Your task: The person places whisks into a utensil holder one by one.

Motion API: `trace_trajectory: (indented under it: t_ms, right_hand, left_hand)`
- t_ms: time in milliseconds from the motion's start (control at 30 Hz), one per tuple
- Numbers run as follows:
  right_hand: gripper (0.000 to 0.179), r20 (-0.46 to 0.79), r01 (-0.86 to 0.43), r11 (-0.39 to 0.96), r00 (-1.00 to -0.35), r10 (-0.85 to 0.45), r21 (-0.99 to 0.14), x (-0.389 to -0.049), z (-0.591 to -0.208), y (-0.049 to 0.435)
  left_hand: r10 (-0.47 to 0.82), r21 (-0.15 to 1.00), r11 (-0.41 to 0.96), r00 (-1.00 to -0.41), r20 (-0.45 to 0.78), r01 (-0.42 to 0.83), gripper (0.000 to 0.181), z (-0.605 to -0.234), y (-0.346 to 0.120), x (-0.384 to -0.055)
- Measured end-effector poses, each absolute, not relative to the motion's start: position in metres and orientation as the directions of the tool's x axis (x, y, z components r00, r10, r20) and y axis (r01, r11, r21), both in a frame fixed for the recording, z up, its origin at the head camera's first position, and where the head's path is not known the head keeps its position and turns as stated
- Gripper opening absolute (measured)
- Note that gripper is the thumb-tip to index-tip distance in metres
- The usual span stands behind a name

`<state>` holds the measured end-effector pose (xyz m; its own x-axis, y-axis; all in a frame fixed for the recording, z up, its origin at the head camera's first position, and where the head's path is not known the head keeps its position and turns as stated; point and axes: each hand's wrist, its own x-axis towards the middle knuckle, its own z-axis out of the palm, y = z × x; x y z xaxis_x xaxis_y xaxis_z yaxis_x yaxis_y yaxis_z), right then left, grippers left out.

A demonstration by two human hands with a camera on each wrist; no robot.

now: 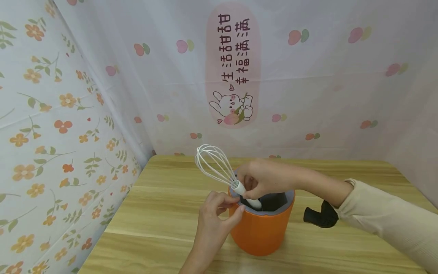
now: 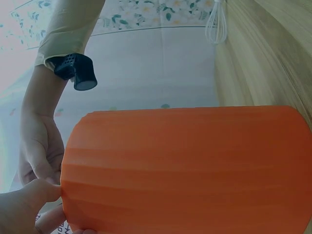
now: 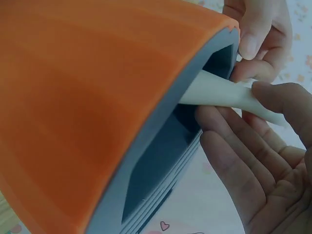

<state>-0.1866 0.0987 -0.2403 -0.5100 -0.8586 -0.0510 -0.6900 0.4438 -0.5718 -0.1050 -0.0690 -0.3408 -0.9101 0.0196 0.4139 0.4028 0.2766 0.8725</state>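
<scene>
Pale backdrop w/ rabbit print behind the orange holder, floral cloth off to its L, wood-grain desk under it. White whisk is at the holder's mouth: handle end down inside, wire head up & leaning L past the rim. R hand comes in over the holder, thumb & fingers pinching the handle just below the wires. L hand is at the holder's near-L side, thumb & index pinching the rim.

To do this bit well: brace the rim w/ L hand so the holder can't tip, esp. under any push or pull from R; line the handle up w/ the mouth, clear of the dark inner walls; grip handle only, don't squash the wires; mind L fingertips, v. near the handle. Beyond the holder, L wrist view has white wire loops, prob. another whisk, can't be sure.
</scene>
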Motion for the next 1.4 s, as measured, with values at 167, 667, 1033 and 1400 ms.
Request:
trace_trajectory:
  t_ms: [167, 667, 1033, 1400]
  right_hand:
    - [0.012, -0.096, -0.725, 0.44, -0.464, -0.88, -0.529, -0.188, -0.24, 0.097]
    - [0.018, -0.188, -0.777, 0.432, -0.39, -0.901, -0.459, -0.195, -0.239, 0.091]
    - [0.022, -0.224, -0.782, 0.457, -0.399, -0.889, -0.424, -0.192, -0.241, 0.086]
    - [0.013, -0.168, -0.774, 0.447, -0.418, -0.893, -0.449, -0.192, -0.246, 0.093]
  left_hand:
    - [0.015, 0.87, 0.267, -0.905, 0.426, 0.414, 0.011, -0.342, -0.068, -0.106]
    - [0.003, 0.871, 0.248, -0.899, 0.438, 0.425, 0.014, -0.344, -0.068, -0.104]
    - [0.003, 0.875, 0.273, -0.91, 0.415, 0.4, 0.012, -0.343, -0.068, -0.105]
    - [0.001, 0.877, 0.279, -0.913, 0.407, 0.391, 0.011, -0.342, -0.067, -0.105]
